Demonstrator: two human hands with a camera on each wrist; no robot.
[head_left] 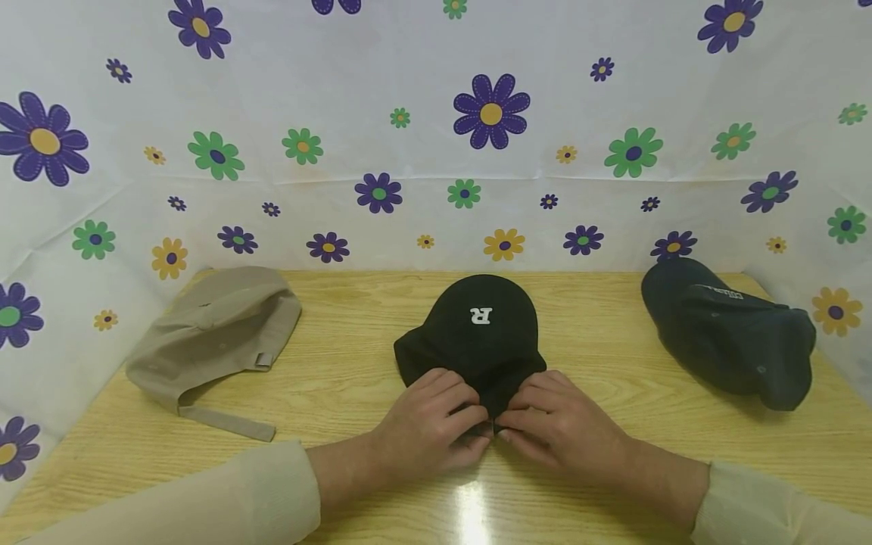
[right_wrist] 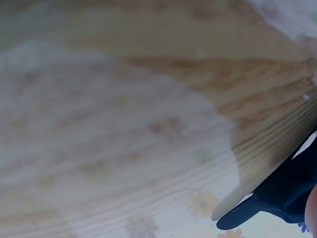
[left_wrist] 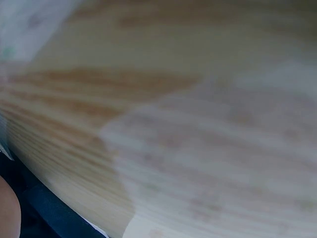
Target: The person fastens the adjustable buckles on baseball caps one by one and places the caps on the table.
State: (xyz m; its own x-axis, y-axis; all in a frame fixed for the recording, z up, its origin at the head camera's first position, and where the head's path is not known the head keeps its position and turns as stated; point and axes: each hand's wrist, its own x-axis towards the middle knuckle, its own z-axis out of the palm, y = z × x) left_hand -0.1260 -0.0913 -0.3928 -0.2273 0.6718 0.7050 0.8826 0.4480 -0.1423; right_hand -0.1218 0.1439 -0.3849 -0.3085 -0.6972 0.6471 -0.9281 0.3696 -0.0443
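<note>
The left hand [head_left: 436,420] and right hand [head_left: 564,424] pinch the near edge of a black cap [head_left: 484,341], close together. The black cap sits in the middle of the wooden surface [head_left: 354,333]. A tan cap [head_left: 204,333] lies on the left, a dark blue cap [head_left: 722,341] on the right. Behind hangs a flowery white cloth [head_left: 422,76].
</note>
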